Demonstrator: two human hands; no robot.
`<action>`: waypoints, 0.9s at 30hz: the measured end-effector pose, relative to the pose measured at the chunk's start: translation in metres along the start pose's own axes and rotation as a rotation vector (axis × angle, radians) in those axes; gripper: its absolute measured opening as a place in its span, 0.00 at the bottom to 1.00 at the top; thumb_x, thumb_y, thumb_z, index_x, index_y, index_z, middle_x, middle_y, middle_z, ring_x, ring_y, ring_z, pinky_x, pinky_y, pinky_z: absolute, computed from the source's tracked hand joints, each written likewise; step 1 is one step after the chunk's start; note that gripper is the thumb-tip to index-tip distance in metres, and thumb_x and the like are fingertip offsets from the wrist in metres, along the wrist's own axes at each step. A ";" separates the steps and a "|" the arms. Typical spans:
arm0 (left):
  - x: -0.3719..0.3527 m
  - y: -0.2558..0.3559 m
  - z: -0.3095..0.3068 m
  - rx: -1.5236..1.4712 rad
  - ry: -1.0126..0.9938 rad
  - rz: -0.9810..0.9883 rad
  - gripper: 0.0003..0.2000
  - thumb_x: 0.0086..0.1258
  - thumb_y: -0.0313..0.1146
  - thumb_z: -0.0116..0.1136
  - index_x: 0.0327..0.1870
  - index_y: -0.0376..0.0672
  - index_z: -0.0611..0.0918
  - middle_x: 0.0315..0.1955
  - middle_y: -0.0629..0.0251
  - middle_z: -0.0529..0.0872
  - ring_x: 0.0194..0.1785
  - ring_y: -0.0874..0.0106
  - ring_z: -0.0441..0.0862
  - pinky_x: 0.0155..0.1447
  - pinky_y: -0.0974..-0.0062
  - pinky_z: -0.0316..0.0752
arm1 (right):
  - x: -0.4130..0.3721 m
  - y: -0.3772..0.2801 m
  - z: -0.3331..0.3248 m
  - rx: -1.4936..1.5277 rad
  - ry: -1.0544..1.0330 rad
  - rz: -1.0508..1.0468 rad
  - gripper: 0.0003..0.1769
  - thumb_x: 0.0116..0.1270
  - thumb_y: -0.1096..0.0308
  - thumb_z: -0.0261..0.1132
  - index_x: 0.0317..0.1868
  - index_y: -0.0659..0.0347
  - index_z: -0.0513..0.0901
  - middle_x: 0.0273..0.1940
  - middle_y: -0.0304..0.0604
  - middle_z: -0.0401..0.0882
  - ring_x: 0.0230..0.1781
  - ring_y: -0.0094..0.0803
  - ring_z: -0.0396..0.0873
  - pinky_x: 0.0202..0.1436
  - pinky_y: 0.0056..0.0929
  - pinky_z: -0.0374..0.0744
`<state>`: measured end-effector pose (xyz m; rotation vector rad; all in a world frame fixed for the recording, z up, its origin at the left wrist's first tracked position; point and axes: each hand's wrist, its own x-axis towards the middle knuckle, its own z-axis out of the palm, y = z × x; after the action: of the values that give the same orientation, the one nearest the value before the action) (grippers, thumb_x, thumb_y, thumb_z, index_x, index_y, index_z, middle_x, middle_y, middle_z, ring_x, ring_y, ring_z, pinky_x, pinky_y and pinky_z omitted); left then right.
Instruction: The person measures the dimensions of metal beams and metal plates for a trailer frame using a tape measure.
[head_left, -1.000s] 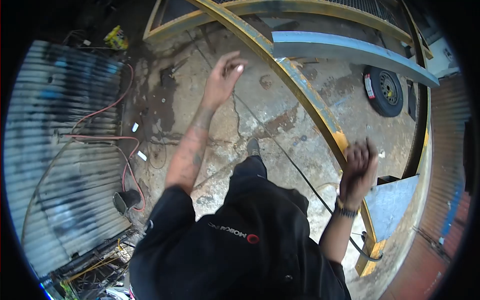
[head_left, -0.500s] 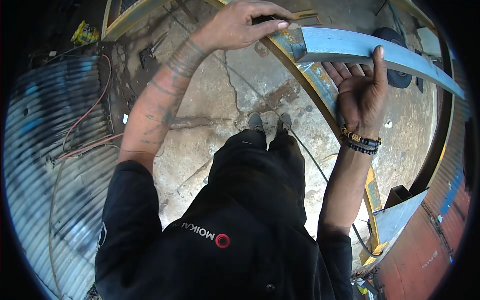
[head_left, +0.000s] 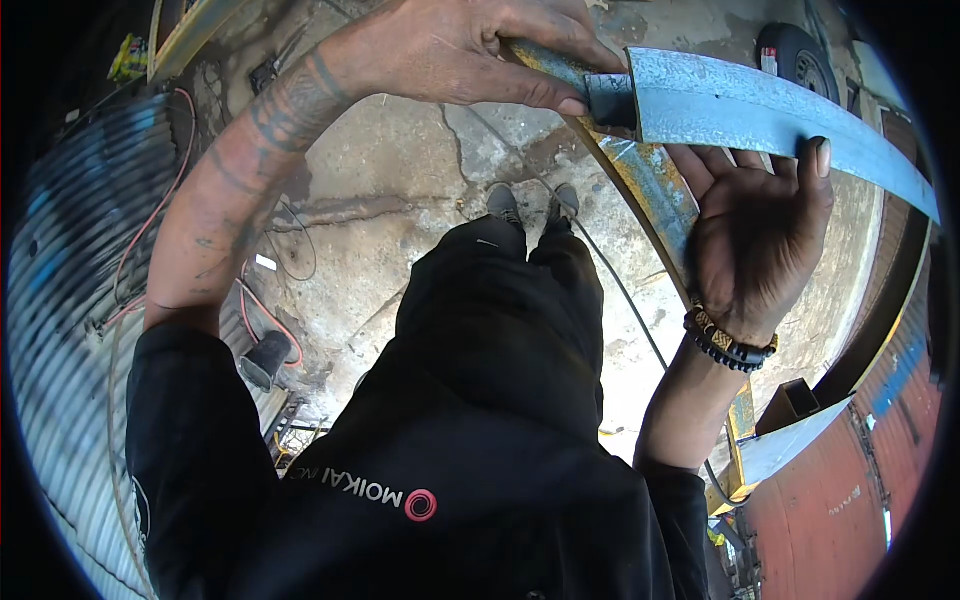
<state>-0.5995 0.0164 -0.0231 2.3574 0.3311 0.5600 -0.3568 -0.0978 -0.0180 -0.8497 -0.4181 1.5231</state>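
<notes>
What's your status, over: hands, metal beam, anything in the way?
Left hand at end of silver beam, contact unclear. Right hand open, palm up, partly hidden by it. Yellow bar beside beam's end. Dark cable on floor, nothing plainly blocking.

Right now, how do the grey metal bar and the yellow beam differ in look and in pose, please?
The grey metal bar is silvery; the yellow beam has worn paint with brown patches. In the view, the bar slopes gently down to the right, while the beam slants more steeply. Both are long and look like metal.
</notes>
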 end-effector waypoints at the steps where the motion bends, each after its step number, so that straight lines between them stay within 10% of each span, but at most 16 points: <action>1: 0.003 0.002 -0.001 0.013 0.001 0.007 0.18 0.58 0.34 0.71 0.49 0.38 0.84 0.38 0.61 0.86 0.37 0.64 0.85 0.36 0.70 0.75 | 0.000 0.000 -0.001 -0.006 -0.005 0.000 0.29 0.68 0.51 0.63 0.59 0.63 0.69 0.61 0.63 0.68 0.64 0.59 0.68 0.64 0.62 0.71; 8: -0.002 -0.005 0.004 -0.059 0.052 -0.011 0.18 0.57 0.35 0.72 0.48 0.38 0.85 0.35 0.62 0.88 0.33 0.70 0.85 0.32 0.74 0.75 | 0.003 -0.001 -0.009 0.134 -0.103 0.011 0.20 0.71 0.53 0.60 0.52 0.60 0.77 0.52 0.57 0.80 0.54 0.54 0.79 0.59 0.62 0.76; 27: -0.001 -0.007 0.004 -0.074 0.101 0.048 0.17 0.54 0.34 0.74 0.43 0.36 0.86 0.36 0.60 0.87 0.36 0.68 0.84 0.37 0.72 0.75 | 0.004 0.002 -0.007 -0.011 0.045 -0.040 0.29 0.70 0.49 0.60 0.60 0.63 0.70 0.58 0.61 0.73 0.60 0.54 0.74 0.62 0.60 0.74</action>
<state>-0.5988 0.0184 -0.0309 2.2758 0.2946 0.7045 -0.3533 -0.0958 -0.0247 -0.8773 -0.4091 1.4633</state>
